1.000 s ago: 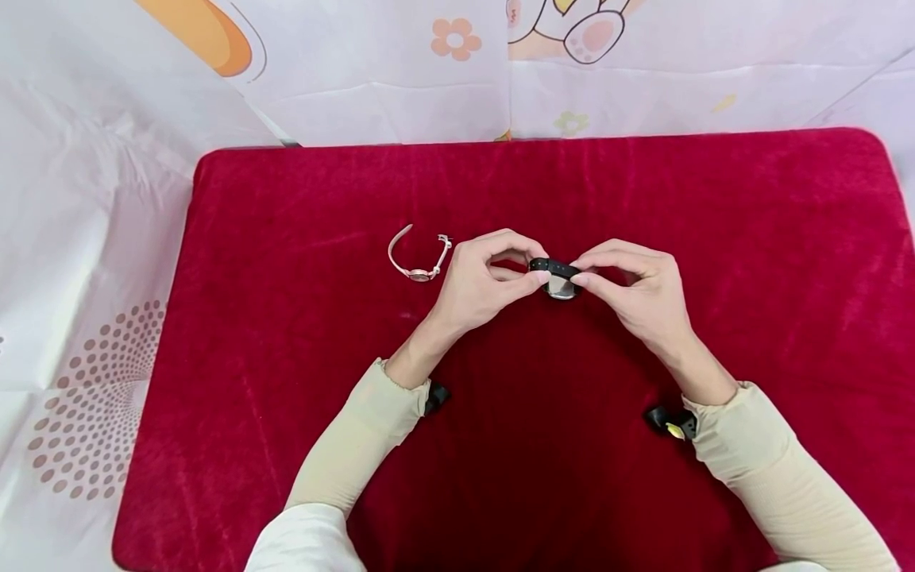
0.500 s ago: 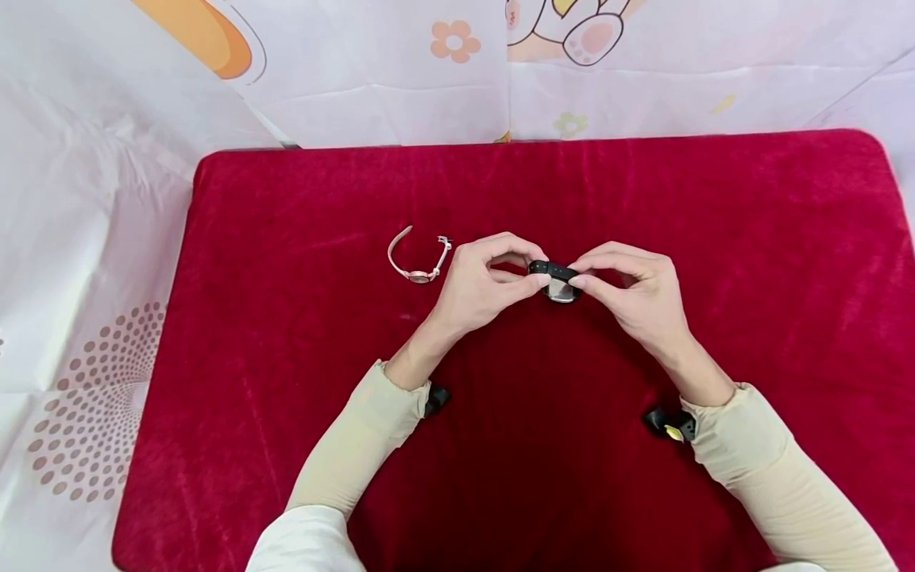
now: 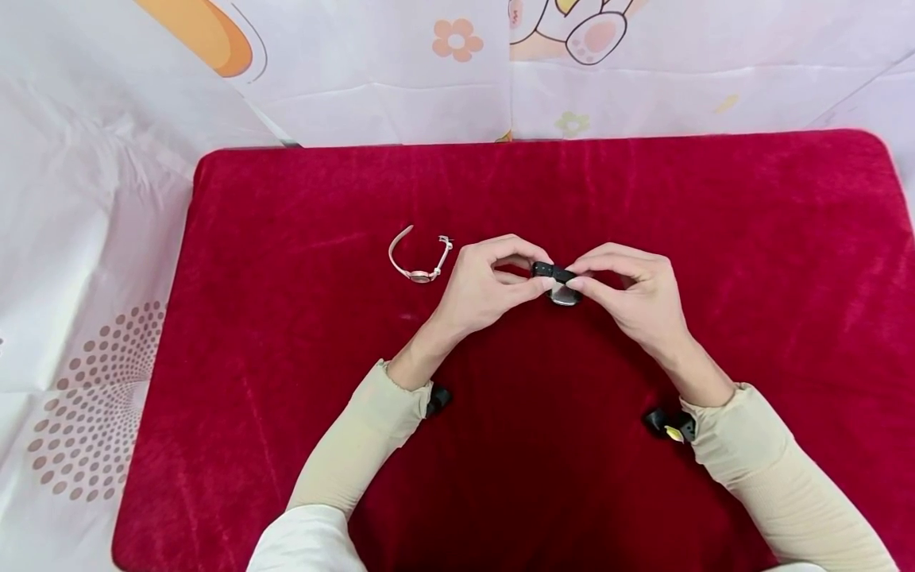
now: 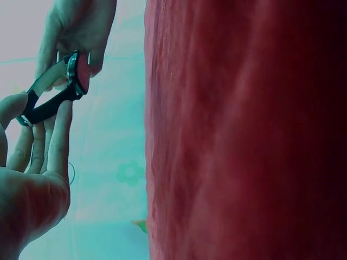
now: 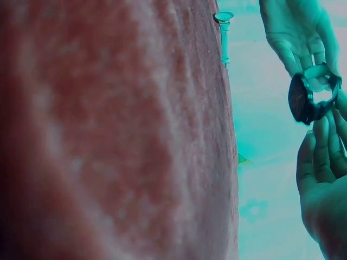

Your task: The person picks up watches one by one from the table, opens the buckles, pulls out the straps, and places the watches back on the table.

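A black wristwatch [image 3: 565,297] is held between both hands, its strap bent into a loop above the round dial. My left hand [image 3: 484,282] pinches the strap from the left between thumb and fingers. From the other side, thumb and forefinger of my right hand [image 3: 632,286] pinch the strap close to the left fingertips. In the left wrist view the looped strap [image 4: 49,108] shows side-on, with the dial facing right. The right wrist view has the dark dial [image 5: 298,98] facing left. Fingertips hide part of the strap where its ends meet.
A light-strapped watch [image 3: 420,276] lies on the red cloth [image 3: 286,318] just left of my left hand, its strap spread in a U. Behind the table hangs a white printed curtain [image 3: 643,95]. A dark wrist camera [image 3: 669,423] sits below the right wrist.
Both hands have drawn slightly closer together, the left edging right and the right edging left. The black watch stays between them, shifted a little toward me. The light-strapped watch has not moved.
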Demonstrator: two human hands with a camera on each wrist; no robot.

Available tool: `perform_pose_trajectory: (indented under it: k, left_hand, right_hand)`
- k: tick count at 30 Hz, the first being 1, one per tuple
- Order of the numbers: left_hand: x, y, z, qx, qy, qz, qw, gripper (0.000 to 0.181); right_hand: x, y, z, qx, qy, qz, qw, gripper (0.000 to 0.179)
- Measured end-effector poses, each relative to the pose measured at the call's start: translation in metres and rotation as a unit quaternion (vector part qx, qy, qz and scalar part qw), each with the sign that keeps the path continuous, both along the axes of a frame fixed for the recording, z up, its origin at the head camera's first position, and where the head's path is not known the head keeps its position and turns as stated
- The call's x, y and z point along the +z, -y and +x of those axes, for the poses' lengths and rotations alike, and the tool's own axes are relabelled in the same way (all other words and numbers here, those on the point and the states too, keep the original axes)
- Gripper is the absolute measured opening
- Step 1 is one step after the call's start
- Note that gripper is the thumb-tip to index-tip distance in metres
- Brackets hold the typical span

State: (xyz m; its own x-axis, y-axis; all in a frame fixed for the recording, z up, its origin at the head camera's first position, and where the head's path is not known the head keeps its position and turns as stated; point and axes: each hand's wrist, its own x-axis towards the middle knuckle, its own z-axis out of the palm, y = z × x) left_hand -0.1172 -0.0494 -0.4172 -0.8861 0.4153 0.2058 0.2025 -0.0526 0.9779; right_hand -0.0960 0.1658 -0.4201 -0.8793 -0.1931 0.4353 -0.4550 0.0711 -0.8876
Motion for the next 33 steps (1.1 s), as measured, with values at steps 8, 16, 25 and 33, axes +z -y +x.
perform_pose_trajectory:
  k: [8, 16, 25, 33]
  left_hand:
    - [0.001, 0.0, 0.001, 0.006, 0.003, -0.014, 0.9999, 0.022]
    - [0.001, 0.0, 0.0, 0.007, -0.025, -0.032, 0.9992, 0.021]
    - [0.0, -0.002, -0.001, 0.021, -0.061, -0.045, 0.9969, 0.017]
    - [0.015, -0.004, 0.004, 0.02, -0.048, -0.032, 0.9981, 0.014]
  right_hand:
    - [0.016, 0.008, 0.004, 0.007, -0.011, 0.009, 0.9999, 0.016]
    - [0.013, 0.006, 0.003, 0.018, 0.015, 0.0, 0.9997, 0.02]
    - [0.019, 0.007, 0.004, 0.009, 0.019, 0.038, 0.9991, 0.025]
    - [0.024, 0.01, 0.006, -0.012, 0.024, 0.082, 0.9963, 0.017]
